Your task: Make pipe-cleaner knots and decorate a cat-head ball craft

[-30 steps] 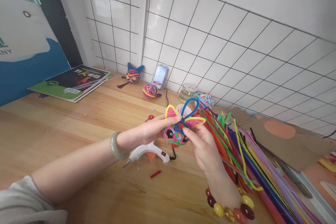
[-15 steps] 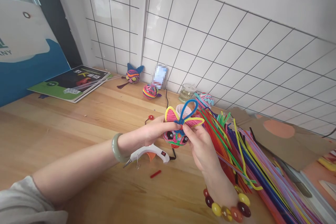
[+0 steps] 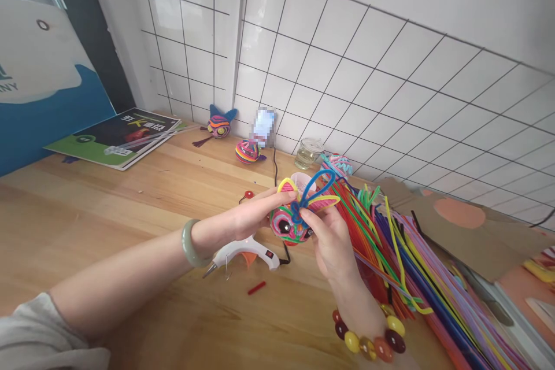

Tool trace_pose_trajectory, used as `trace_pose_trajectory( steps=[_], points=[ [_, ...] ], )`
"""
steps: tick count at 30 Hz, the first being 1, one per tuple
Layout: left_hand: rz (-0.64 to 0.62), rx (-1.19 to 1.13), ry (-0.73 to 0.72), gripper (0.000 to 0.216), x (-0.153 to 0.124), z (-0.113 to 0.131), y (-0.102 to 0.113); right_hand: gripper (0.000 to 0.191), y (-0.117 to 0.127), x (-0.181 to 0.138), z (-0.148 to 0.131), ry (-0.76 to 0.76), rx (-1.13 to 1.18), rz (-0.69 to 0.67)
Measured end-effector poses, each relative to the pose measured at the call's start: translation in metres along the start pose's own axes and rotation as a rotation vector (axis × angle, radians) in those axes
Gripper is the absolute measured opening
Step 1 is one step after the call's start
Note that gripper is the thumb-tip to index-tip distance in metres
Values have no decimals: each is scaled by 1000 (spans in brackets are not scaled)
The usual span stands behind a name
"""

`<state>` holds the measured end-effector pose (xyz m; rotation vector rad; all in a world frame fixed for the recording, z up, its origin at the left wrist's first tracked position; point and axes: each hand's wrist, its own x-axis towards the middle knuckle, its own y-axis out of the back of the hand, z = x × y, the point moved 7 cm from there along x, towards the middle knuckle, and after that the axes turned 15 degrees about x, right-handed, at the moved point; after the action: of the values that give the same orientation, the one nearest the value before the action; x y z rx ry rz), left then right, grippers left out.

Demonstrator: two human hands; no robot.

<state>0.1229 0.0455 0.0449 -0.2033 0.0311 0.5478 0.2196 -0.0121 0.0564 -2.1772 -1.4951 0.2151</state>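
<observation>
Above the wooden table [image 3: 108, 208] I hold a small pipe-cleaner animal head [image 3: 289, 224] with striped colours, black eyes, pink ears edged in yellow and a blue looped bow on top. My left hand [image 3: 249, 214] grips its left side, fingers closed around it, a green bangle on the wrist. My right hand [image 3: 329, 243] pinches the blue bow at the head's top from the right, a beaded bracelet on that wrist.
A white glue gun [image 3: 247, 251] lies under my hands, a red stick piece [image 3: 257, 287] beside it. A big pile of coloured pipe cleaners [image 3: 411, 266] spreads right. Two finished heads [image 3: 219, 122], a glass jar [image 3: 307, 153], a magazine [image 3: 117, 136] and cardboard [image 3: 459, 225] lie by the tiled wall.
The head has tilted a little in my hands, face turning left. My right fingers stay on the blue bow; both hands keep their place.
</observation>
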Motion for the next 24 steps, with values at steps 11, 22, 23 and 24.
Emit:
trace_pose_trajectory(
  steps=[11, 22, 23, 24],
  points=[
    [-10, 30, -61, 48, -1, 5, -3, 40, 4, 3, 6, -3, 42, 67],
    [35, 85, -79, 56, -2, 11, 2, 28, 2, 2, 17, -185, 105, 25],
    [33, 91, -71, 56, -2, 10, 3, 29, 2, 2, 17, -186, 113, 35],
    [29, 91, -64, 56, -2, 9, 3, 31, 3, 3, 16, -187, 121, 45]
  ],
)
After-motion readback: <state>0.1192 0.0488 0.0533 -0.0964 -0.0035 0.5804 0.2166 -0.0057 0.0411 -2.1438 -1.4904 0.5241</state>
